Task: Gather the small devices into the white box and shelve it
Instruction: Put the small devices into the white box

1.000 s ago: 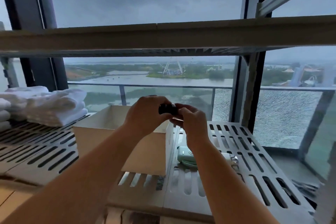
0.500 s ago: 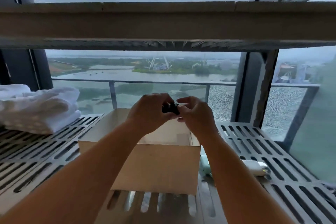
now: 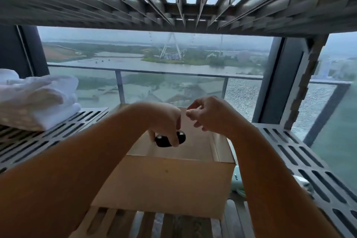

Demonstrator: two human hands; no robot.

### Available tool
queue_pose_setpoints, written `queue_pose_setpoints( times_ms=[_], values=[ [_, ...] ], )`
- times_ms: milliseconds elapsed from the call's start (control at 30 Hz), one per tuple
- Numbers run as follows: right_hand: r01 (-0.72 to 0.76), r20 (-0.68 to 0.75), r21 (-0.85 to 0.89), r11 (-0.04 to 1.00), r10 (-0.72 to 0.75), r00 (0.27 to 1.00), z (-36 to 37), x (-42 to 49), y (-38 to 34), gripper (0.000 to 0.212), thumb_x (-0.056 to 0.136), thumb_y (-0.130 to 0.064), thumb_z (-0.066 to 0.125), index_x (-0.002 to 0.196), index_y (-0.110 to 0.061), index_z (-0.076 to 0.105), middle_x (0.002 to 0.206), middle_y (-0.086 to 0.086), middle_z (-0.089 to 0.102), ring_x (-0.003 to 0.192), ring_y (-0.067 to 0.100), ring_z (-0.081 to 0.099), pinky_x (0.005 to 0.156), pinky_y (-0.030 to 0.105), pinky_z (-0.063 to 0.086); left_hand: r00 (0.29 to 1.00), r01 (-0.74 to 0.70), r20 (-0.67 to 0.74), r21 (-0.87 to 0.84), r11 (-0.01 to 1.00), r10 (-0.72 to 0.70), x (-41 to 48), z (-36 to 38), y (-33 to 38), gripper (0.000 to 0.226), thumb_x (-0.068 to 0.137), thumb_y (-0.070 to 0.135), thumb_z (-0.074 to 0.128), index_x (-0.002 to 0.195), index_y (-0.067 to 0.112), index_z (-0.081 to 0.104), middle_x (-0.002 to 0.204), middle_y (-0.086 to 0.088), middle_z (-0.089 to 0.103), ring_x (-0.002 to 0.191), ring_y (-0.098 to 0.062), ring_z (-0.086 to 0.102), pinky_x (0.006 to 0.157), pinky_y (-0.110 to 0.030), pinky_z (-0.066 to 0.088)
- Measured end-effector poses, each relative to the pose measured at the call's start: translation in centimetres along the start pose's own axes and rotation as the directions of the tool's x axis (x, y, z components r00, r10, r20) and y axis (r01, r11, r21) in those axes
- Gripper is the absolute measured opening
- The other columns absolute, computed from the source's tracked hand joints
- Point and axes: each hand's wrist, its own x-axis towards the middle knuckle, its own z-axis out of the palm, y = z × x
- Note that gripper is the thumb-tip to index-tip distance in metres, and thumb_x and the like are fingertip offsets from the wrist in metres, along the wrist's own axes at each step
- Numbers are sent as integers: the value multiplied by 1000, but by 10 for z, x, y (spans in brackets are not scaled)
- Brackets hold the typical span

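I log left hand (image 3: 164,120) pinching the glossy black device (image 3: 162,141) over the white box (image 3: 164,181), right hand (image 3: 209,116) slack, empty; likely light, slippery, so grip its sides.

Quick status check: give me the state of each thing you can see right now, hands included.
left hand: grips the black device from above.
black device: held over the box's opening, not yet set down.
right hand: fingers loosely curled, holds nothing visible.
white box: open, upright on the slatted shelf.
green device: lying on the shelf right of the box, partly hidden.
towels: folded, stacked at left.
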Motion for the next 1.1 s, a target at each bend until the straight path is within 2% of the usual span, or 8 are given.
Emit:
queue_pose_setpoints(
  times_ms=[100,267,467,567,667,800,933,1100],
  values=[
    [-37,35,51,998,35,999,3,4,4,17,93,-29,69,95,-14,76,84,9,78,74,21,76,74,40,64,996,34,83,59,998,-39,7,3,2,48,77,25,87,116,5,67,101,-6,59,73,-18,67,51,-30,60],
    [-49,16,101,994,47,999,5,5,5,12,92,-20,67,93,-12,75,85,8,77,68,17,77,54,24,60,972,66,221,43,997,-74,16,18,5,38,75,30,90,89,4,65,103,-13,68,62,-15,71,53,-30,60],
    [-44,1,133,990,45,999,9,4,6,11,92,-19,66,90,-14,75,83,7,77,68,19,76,52,22,55,971,58,226,115,992,-83,21,33,4,42,85,31,81,108,-2,69,104,-17,75,74,-24,73,58,-27,61],
    [-34,-26,130,991,38,999,11,2,8,12,92,-19,65,92,-13,75,82,5,77,67,18,76,56,22,55,971,43,227,143,989,-75,25,38,2,30,88,24,76,104,-1,71,100,-13,75,76,-23,73,67,-30,62],
    [-30,-58,126,992,37,998,12,1,8,12,92,-20,64,91,-15,75,81,3,77,66,16,76,57,23,53,982,36,182,77,996,-49,28,36,-1,21,82,24,83,86,9,69,99,-13,70,83,-28,75,73,-36,64],
    [2,-120,129,992,14,993,12,-3,6,13,93,-21,63,91,-17,75,79,0,77,64,12,75,62,30,60,992,5,130,19,1000,-7,31,35,-3,19,81,28,83,83,17,68,87,-7,69,58,-11,68,53,-26,58],
    [12,-248,148,989,26,968,8,-7,4,16,92,-25,62,94,-19,77,82,-2,78,75,15,76,78,40,61,994,-80,-79,-20,997,78,28,24,-2,17,87,34,75,76,26,66,79,-1,70,50,-4,63,51,-22,56],
    [-1,-447,173,985,80,891,-1,-18,3,17,92,-22,62,89,-21,79,79,-7,78,81,9,74,81,29,57,943,-191,-292,-73,979,162,17,15,8,13,89,33,71,88,20,70,81,-3,74,59,-12,64,50,-23,53]
  ],
)
